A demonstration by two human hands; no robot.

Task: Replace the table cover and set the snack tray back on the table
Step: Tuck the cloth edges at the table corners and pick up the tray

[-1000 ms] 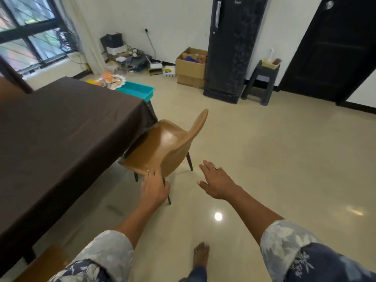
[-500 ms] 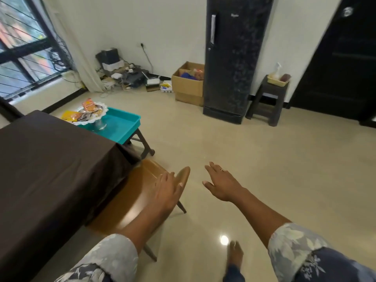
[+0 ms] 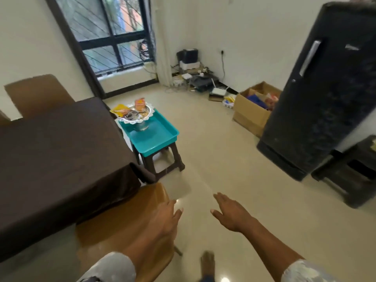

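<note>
Now that the chair (image 3: 114,226) sits pushed in against the table, where a second ago it stood angled out, the person's left hand (image 3: 162,222) has come off its back, fingers straight and loosely together, though blur leaves contact uncertain. The right hand (image 3: 232,215) hangs empty, fingers slightly spread. The brown table cover (image 3: 61,159) already lies spread. Further on, the teal snack tray (image 3: 160,137) waits on a dark stool (image 3: 177,158), nearer than before; fetching it looks like what remains.
</note>
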